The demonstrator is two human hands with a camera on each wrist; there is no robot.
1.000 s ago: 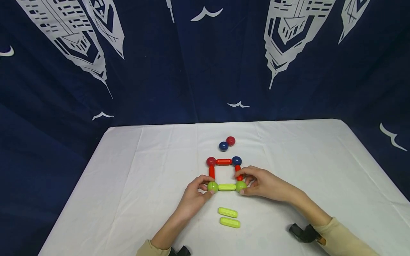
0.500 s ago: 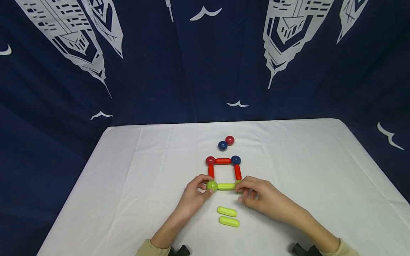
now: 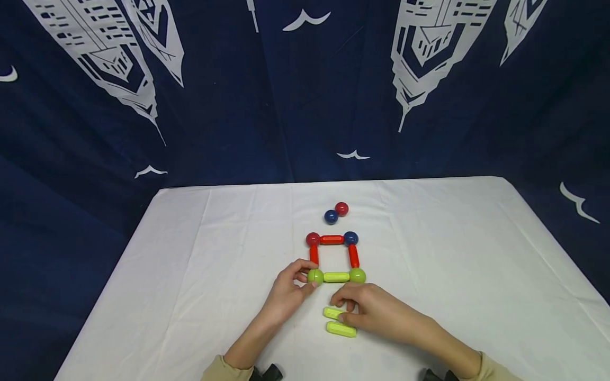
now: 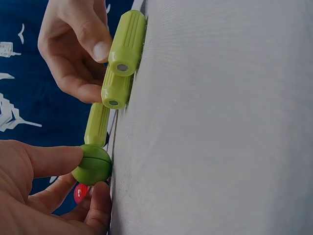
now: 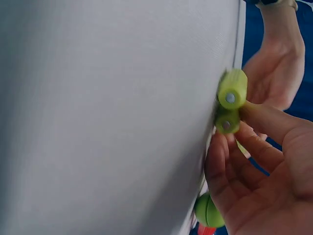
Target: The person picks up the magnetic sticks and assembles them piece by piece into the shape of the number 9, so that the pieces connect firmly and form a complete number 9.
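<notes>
A square of magnetic rods and balls lies on the white table. Its near side is a lime green rod (image 3: 336,277) between two green balls. My left hand (image 3: 286,293) pinches the left green ball (image 4: 92,165), thumb on one side and fingers on the other. The right green ball (image 3: 357,275) sits free of both hands. Below the square lie two loose lime green rods, side by side. My right hand (image 3: 376,312) has its thumb and curled fingers on either side of the farther loose rod (image 3: 332,313). The nearer loose rod (image 3: 341,329) lies beside the thumb.
Red rods, a red ball (image 3: 313,239) and a blue ball (image 3: 351,238) form the square's other sides. Behind it, a loose blue ball (image 3: 331,217) touches a loose red ball (image 3: 341,209). A dark blue printed curtain (image 3: 286,106) hangs behind the table.
My right hand has left the right green ball and come down toward me to the farther loose rod. The left hand keeps its place on the left green ball.
</notes>
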